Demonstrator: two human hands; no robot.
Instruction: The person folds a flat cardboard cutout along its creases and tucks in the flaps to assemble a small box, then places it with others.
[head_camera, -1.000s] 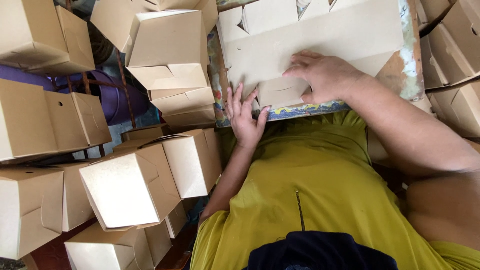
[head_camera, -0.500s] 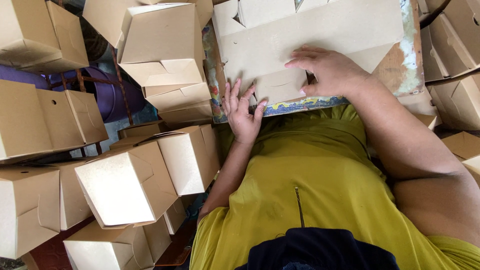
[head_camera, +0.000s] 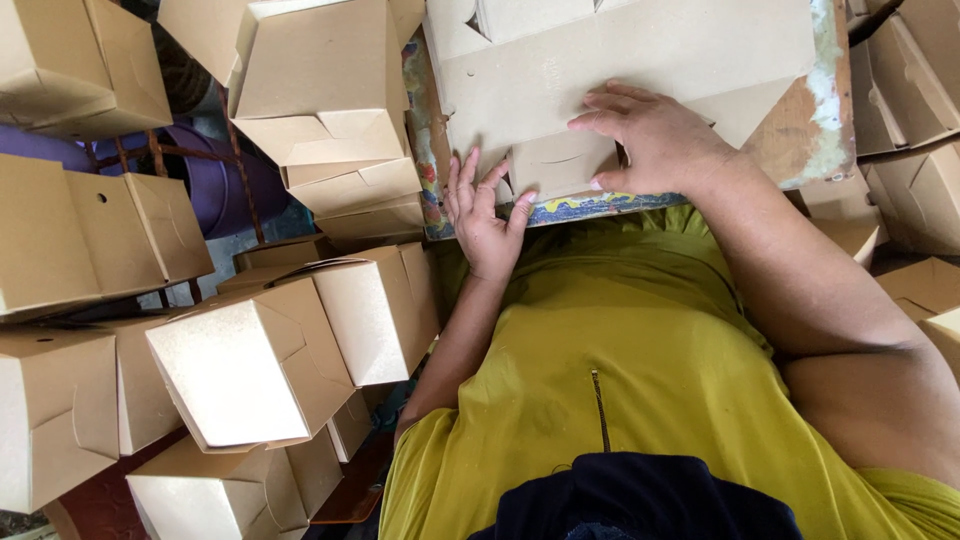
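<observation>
Under both hands lies a flat cardboard box blank, spread on a worn table whose painted edge runs just below the fingers. The right hand presses palm-down on the blank, fingers spread, thumb on a small folded flap. The left hand rests open at the blank's near corner, fingers fanned, gripping nothing; whether its fingertips touch the cardboard or only the table edge is hard to tell. Left of the left hand, folded brown boxes are piled together, some tilted.
</observation>
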